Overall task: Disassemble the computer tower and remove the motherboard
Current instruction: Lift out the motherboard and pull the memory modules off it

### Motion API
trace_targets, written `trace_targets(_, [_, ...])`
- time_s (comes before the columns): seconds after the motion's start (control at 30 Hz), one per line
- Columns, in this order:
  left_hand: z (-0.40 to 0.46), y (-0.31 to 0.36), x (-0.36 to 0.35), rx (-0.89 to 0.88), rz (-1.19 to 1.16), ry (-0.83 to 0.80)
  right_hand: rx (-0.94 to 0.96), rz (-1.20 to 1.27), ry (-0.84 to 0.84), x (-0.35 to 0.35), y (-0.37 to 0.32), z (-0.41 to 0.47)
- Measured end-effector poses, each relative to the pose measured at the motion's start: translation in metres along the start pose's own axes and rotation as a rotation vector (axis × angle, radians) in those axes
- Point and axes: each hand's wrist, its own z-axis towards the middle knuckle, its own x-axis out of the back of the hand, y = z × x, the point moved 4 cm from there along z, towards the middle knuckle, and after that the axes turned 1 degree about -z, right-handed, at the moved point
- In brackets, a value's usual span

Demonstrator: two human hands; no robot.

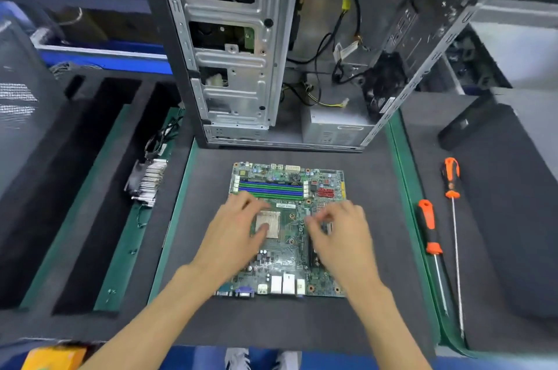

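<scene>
Lying flat on the dark mat of the table (pixel 377 176), the motherboard (pixel 287 227) is already out of the computer tower (pixel 290 46), which stands open just behind it with its side panel off.

- Tower interior: board bay looks bare; loose cables (pixel 335 68) hang inside, power supply (pixel 335 128) at the bottom, drive cage (pixel 232 68) on the left of the case.
- Motherboard: green, connectors along the near edge, memory slots at the far edge, CPU socket (pixel 267 223) near the middle.
- Left hand (pixel 238 237): over the board, fingers spread and loosely bent, thumb touching the CPU socket. It does not seem to grip anything.
- Right hand (pixel 341 234): over the board's right half, fingers curled downward toward a component there. Motion blur; I cannot tell whether it pinches something or only touches.
- Heatsink (pixel 146 181) with its wires lies off to the left, apart from the board.
- Two orange-handled screwdrivers (pixel 453 237) lie to the right, untouched.

Judgement: the main goal reads as done, since the board sits clear of the case. What remains, if anything, looks like stripping parts off the board itself or setting it aside; the power supply and cables are still in the tower.
</scene>
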Motion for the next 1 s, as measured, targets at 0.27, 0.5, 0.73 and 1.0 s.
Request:
trace_targets(0.27, [-0.009, -0.001, -0.024, -0.107, 0.039, 0.02, 0.207, -0.148, -0.166, -0.061, -0.013, -0.012])
trace_targets(0.5, [-0.017, -0.003, -0.023, -0.129, 0.055, 0.024, 0.293, 0.038, 0.105, -0.04, -0.015, -0.001])
trace_targets(0.73, [-0.009, 0.007, -0.012, -0.055, -0.03, 0.094, 0.289, 0.157, 0.04, -0.046, -0.015, 0.039])
trace_targets(1.0, [0.014, 0.016, -0.023, -0.024, 0.202, -0.033, 0.304, 0.238, 0.032, -0.054, -0.011, 0.03])
